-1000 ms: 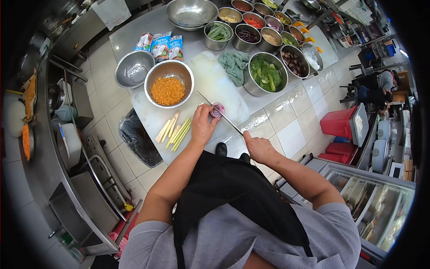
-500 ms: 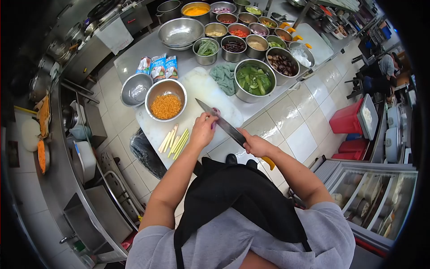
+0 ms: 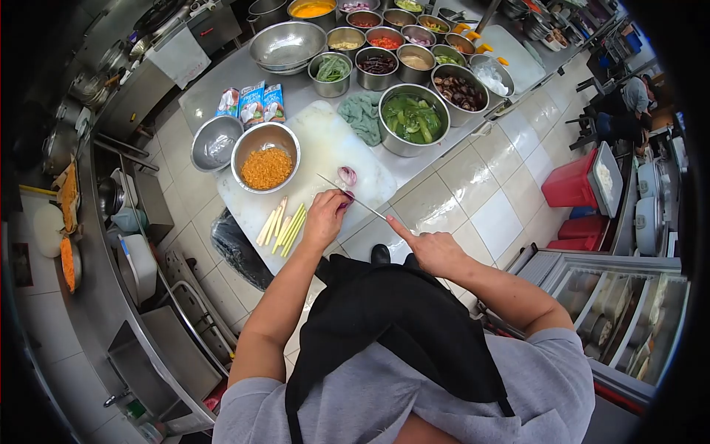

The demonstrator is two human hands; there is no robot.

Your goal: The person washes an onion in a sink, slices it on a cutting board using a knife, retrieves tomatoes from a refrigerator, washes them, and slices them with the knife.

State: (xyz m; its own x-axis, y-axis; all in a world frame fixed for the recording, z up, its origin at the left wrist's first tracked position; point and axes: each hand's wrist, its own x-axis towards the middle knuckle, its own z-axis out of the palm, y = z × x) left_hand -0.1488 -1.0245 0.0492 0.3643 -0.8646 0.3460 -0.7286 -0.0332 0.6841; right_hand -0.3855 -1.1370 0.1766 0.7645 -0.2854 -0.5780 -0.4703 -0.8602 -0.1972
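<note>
My left hand (image 3: 325, 215) has its fingers closed on a piece of red onion (image 3: 345, 200) on the white cutting board (image 3: 325, 133). A second piece, a cut onion half (image 3: 347, 175), lies just beyond it. My right hand (image 3: 431, 248) grips the knife (image 3: 355, 198), index finger stretched along it; the handle is hidden by the hand. The blade lies beside the onion at my left fingertips. Yellow-green stalks (image 3: 293, 230) and paler stalks (image 3: 272, 222) rest on the board, near a bowl of orange minced food (image 3: 266, 168).
Behind the board are a green cloth (image 3: 360, 117), a pot of leafy greens in liquid (image 3: 414, 120), several steel containers and blue packets (image 3: 252, 106). An empty steel bowl (image 3: 217, 143) stands left. A person (image 3: 629, 103) is far right, beyond a red bin (image 3: 573, 181).
The onion has come apart: one half now lies away from my left hand. The knife has turned edge-down, and my right index finger has stretched out. The camera view has shifted.
</note>
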